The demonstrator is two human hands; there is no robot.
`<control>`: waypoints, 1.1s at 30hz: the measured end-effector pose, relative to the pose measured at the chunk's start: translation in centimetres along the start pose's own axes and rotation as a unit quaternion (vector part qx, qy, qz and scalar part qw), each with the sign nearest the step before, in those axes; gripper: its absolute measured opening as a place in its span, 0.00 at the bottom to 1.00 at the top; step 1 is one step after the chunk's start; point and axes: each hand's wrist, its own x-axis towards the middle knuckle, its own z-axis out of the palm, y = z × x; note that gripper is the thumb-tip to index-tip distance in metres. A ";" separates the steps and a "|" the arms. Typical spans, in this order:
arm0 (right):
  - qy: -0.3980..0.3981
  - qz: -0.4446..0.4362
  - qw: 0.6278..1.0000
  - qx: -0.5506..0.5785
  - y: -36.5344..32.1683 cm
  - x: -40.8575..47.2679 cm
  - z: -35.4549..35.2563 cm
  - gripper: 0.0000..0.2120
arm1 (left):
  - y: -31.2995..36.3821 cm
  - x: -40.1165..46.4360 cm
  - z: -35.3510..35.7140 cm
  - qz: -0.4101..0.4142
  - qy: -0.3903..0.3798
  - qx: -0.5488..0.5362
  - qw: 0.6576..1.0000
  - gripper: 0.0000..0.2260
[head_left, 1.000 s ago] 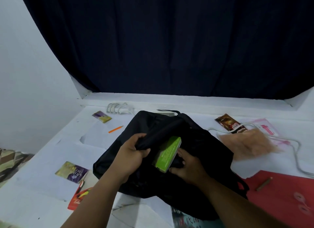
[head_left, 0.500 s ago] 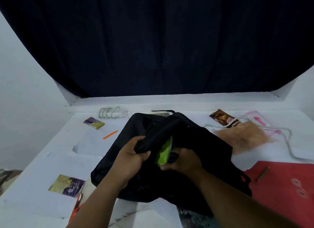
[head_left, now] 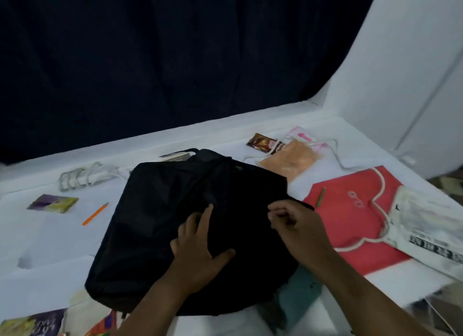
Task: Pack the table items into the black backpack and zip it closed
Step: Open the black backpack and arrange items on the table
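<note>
Black backpack (head_left: 175, 223) lies flat mid-desk (head_left: 37, 280), near edge overhanging toward the person. Contents not visible. Left hand (head_left: 200, 245) spread wide, fingers straight, pressing the fabric. Right hand (head_left: 295, 223) fingers curled, pinching the backpack's right edge. Orange pen (head_left: 95, 214) and small booklet (head_left: 53, 203) lie left; red folder (head_left: 350, 210) just beside right; coffee sachet (head_left: 263, 142) behind.

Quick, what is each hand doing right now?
Left hand: open, fingers spread flat on the black backpack.
Right hand: fingers curled at the backpack's edge; whether it pinches anything cannot be told.
</note>
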 end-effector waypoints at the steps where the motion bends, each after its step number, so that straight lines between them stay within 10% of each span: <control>1: 0.045 -0.007 0.999 -0.005 0.4 -1.3 -0.5 0.07 | 0.1 -0.1 1.0 0.002 0.021 0.029 0.999 0.48; 9: 0.179 0.126 0.972 -0.083 5.6 -10.1 -1.3 0.20 | -0.7 -0.5 5.4 0.051 0.125 0.072 0.988 0.45; 19: -0.003 0.216 0.928 -0.304 5.3 -11.3 -0.9 0.37 | -1.0 -0.9 5.5 0.071 0.141 0.080 0.984 0.43; 33: 0.047 0.311 0.949 -0.008 3.6 -10.4 0.0 0.20 | -1.2 -0.9 5.6 0.079 0.146 0.084 0.983 0.43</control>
